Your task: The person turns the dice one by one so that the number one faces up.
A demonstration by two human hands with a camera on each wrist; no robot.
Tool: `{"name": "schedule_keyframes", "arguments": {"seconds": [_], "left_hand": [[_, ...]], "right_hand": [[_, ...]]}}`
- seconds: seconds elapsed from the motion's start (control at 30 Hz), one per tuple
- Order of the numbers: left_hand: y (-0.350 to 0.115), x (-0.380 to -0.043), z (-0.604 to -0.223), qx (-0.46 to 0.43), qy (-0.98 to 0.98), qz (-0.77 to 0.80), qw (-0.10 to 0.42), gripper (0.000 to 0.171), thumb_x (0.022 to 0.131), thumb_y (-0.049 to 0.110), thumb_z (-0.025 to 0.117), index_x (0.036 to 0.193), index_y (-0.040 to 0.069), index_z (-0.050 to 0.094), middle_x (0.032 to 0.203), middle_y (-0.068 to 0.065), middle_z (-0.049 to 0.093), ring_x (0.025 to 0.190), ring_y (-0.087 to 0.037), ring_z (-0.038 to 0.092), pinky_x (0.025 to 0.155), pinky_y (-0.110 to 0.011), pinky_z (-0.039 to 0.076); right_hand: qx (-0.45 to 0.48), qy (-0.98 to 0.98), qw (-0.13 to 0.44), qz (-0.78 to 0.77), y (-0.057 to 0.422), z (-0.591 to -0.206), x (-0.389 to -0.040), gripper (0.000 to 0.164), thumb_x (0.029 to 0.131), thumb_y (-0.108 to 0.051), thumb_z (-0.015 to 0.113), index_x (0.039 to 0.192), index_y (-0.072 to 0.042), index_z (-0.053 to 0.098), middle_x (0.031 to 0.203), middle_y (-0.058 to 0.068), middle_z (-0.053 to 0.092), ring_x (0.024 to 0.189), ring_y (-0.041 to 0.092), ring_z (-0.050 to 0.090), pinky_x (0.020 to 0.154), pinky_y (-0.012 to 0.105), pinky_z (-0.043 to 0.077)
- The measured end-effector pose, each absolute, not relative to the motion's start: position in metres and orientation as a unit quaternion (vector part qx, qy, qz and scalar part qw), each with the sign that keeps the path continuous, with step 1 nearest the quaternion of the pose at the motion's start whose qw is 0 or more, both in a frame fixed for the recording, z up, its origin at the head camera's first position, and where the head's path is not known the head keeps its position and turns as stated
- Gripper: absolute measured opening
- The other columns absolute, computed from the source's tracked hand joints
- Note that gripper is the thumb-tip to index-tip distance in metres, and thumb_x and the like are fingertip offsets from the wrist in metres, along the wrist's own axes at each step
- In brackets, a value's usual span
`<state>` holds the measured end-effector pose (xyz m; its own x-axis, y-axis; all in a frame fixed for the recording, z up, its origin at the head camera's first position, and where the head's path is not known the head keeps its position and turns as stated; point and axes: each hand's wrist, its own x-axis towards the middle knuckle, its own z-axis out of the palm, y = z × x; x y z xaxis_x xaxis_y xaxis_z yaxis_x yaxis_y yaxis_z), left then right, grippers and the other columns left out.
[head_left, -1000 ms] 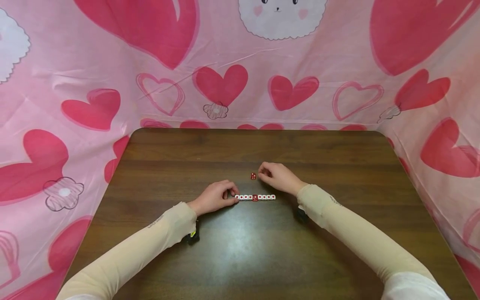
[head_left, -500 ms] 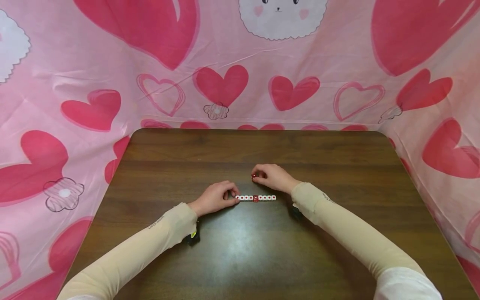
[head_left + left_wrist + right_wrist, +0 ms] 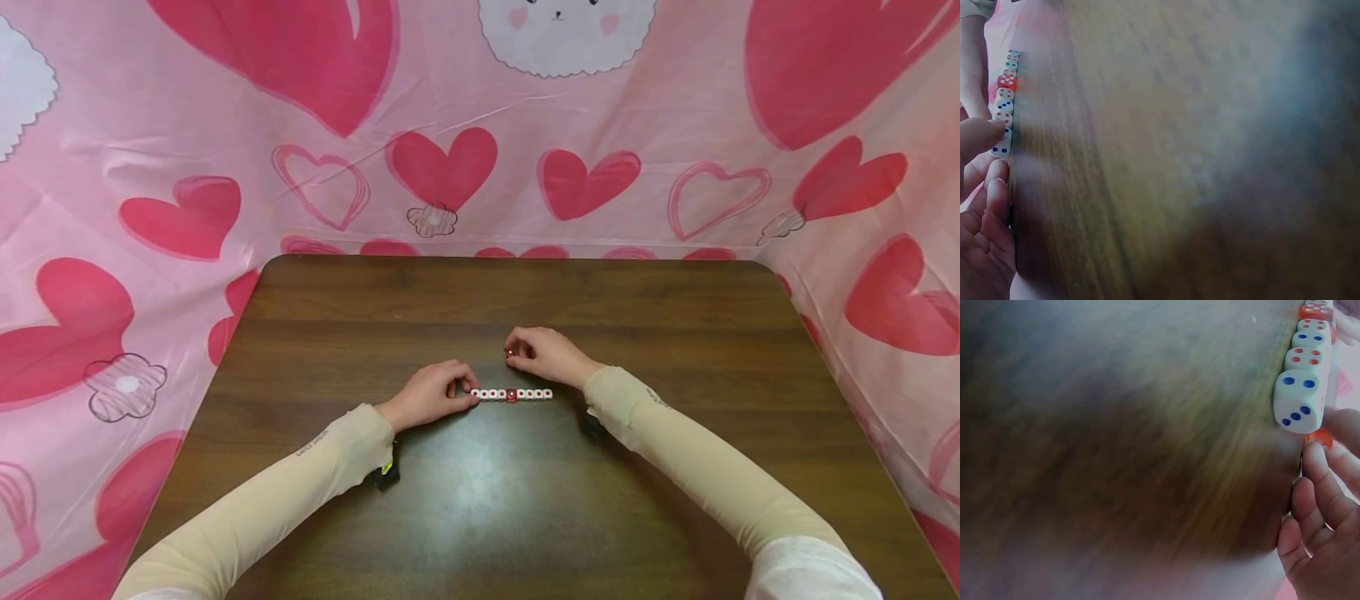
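A straight row of small white dice, with one red die in its middle, lies on the table. At the row's left end my left hand pinches the end white die between thumb and fingers. Behind the row, my right hand holds a second red die between thumb and fingertips, partly hidden by them. This die is apart from the row, at the table surface or just above it; I cannot tell which. White dice at the row's right end show large in the right wrist view.
The brown wooden table has rounded far corners. Pink cloth printed with hearts hangs behind it and along both sides. Both forearms, in pale sleeves, reach in from the near edge.
My right hand has moved left to the loose red die and taken it between thumb and fingers. The left hand and the row have stayed in place.
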<state>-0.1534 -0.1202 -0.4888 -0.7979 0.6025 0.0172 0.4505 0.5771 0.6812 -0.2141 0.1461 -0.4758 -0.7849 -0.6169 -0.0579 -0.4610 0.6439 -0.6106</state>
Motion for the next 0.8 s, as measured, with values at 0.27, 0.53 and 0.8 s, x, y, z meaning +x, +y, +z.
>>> {"name": "schedule_keyframes", "arguments": {"seconds": [0.27,0.53,0.8], "left_hand": [[-0.12,-0.153,-0.491,0.304,0.882,0.348,0.094,0.012,0.093,0.022,0.079,0.102,0.018,0.072,0.093,0.007,0.064,0.071,-0.002,0.051,0.068,-0.024,0.045],[-0.121,-0.151,-0.492,0.308,0.878,0.352,0.099,0.012,0.094,0.022,0.078,0.103,0.017,0.072,0.094,0.006,0.064,0.071,-0.002,0.05,0.068,-0.023,0.045],[-0.121,-0.153,-0.493,0.307,0.88,0.35,0.099,0.012,0.094,0.022,0.079,0.104,0.018,0.072,0.094,0.007,0.064,0.072,-0.003,0.052,0.07,-0.025,0.046]], "right_hand": [[-0.316,0.894,0.121,-0.295,0.159,-0.478,-0.206,0.012,0.096,-0.015,0.075,0.106,-0.011,0.07,0.077,-0.007,0.062,0.076,0.011,0.054,0.075,0.032,0.045],[-0.301,0.905,0.12,-0.277,0.181,-0.477,-0.189,0.012,0.096,-0.017,0.075,0.107,-0.013,0.071,0.079,-0.009,0.059,0.083,0.014,0.05,0.077,0.034,0.042],[-0.295,0.904,0.105,-0.291,0.205,-0.477,-0.171,0.014,0.095,-0.015,0.077,0.106,-0.013,0.071,0.08,-0.01,0.058,0.08,0.012,0.05,0.075,0.033,0.042]]}}
